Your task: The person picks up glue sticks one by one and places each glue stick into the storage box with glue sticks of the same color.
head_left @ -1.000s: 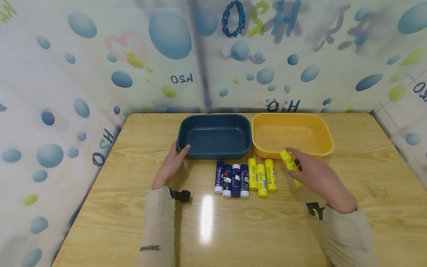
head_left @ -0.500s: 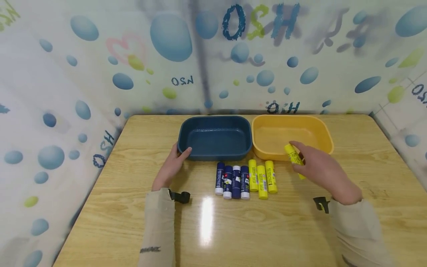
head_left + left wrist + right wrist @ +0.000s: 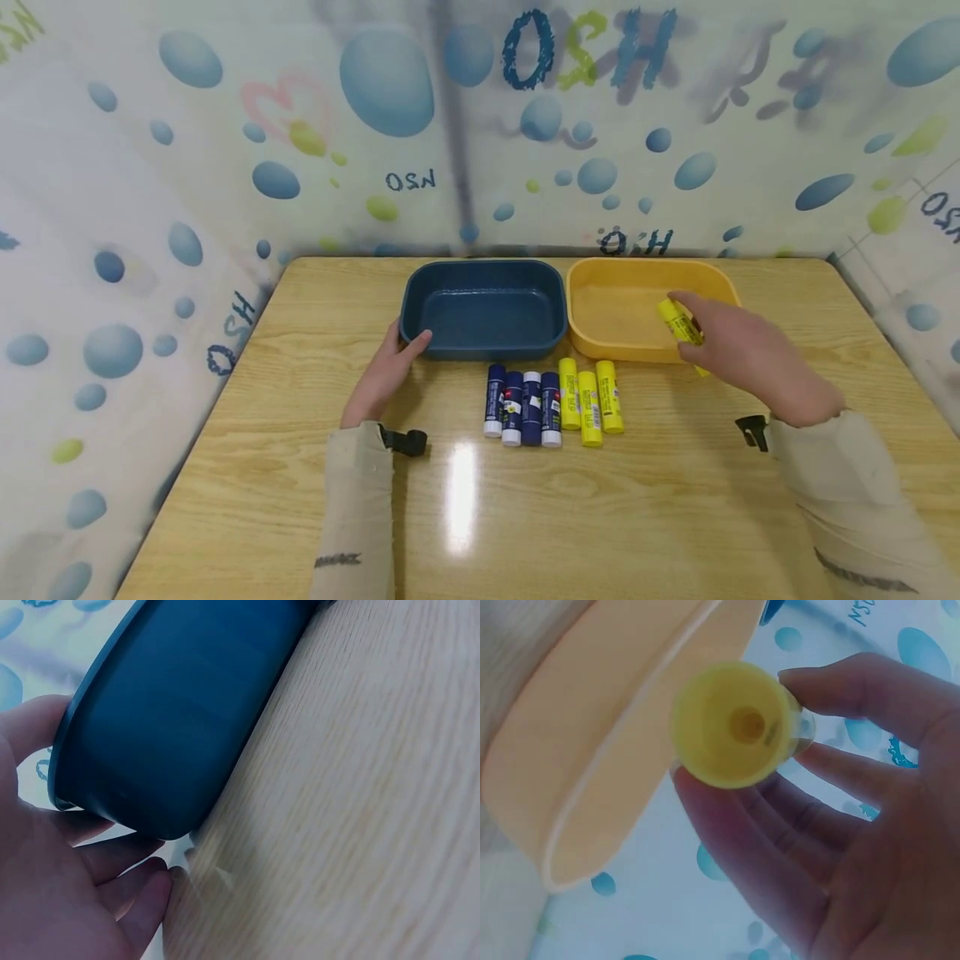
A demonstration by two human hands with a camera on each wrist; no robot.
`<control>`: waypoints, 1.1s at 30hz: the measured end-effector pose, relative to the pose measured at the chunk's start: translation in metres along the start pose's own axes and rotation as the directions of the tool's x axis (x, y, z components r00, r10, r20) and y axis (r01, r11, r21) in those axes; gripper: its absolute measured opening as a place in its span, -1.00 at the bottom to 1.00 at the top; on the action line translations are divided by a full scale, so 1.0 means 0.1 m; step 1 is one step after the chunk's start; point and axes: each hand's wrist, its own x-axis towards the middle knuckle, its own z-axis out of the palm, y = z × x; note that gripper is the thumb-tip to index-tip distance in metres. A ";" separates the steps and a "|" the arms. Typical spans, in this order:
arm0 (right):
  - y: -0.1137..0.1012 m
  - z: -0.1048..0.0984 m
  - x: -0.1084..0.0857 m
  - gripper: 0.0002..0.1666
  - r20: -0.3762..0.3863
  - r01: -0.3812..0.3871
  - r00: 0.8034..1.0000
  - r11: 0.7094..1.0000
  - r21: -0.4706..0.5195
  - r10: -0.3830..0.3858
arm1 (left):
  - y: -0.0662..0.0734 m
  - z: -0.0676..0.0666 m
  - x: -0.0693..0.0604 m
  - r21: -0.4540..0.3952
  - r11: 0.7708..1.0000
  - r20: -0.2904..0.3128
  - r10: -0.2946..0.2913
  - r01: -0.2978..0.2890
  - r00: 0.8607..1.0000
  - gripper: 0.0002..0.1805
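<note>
Nearest, two beige fabric sleeves (image 3: 360, 508) are extended over the pale wood-grain table (image 3: 562, 517). Towards the table's middle, four navy-and-white cylindrical glue sticks (image 3: 532, 408) are laid side by side, with three all-yellow plastic glue sticks (image 3: 588, 408) set just to their right. Further in, a dark blue rounded-rectangular plastic tub (image 3: 487, 351) is gripped at its near-left corner by the left hand (image 3: 384, 375), thumb over the rim, fingers against the outer wall. A tilted yellow cylindrical glue stick (image 3: 678, 322) is pinched between thumb and fingers of the right hand (image 3: 757, 354), above the near rim of an orange-yellow plastic tub (image 3: 622, 348); whether the rim is touched cannot be told. Both tubs are set along the table's far edge, backed by a drop-patterned white wall covering (image 3: 480, 125). The step in hand is judged to be a carry into the orange-yellow tub; lowering past the rim, then a loosened pinch, would be called for.
</note>
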 end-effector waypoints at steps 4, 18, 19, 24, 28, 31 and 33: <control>0.03 -0.08 0.04 -0.19 0.009 0.019 1.000 1.000 -0.012 -0.019 | 0.00 0.00 0.00 -0.005 1.000 -0.001 0.002 -0.002 1.000 -0.08; 0.05 -0.23 0.31 -0.23 0.028 0.057 0.998 0.994 -0.097 -0.055 | -0.01 0.00 0.00 -0.002 1.000 -0.005 0.003 -0.003 1.000 -0.12; 0.05 -0.24 0.34 -0.24 0.024 0.058 0.998 0.992 -0.109 -0.056 | -0.01 0.00 0.00 -0.004 1.000 -0.009 -0.001 0.001 1.000 -0.13; 0.04 -0.29 0.50 -0.27 0.029 0.070 0.997 0.990 -0.121 -0.067 | -0.02 -0.02 0.00 0.007 1.000 -0.013 0.000 0.000 1.000 -0.13; 0.03 -0.34 0.63 -0.27 0.063 0.067 0.996 0.996 -0.062 -0.064 | -0.03 -0.02 0.01 0.017 1.000 -0.010 -0.004 0.005 1.000 -0.12; 0.02 -0.37 0.74 -0.25 0.102 0.040 0.994 0.999 0.012 -0.041 | -0.03 -0.02 0.00 0.018 1.000 -0.004 -0.005 0.005 1.000 -0.10; 0.02 -0.39 0.81 -0.25 0.123 0.018 0.992 0.998 0.061 -0.026 | -0.03 -0.01 0.00 0.015 1.000 -0.004 -0.003 0.003 1.000 -0.10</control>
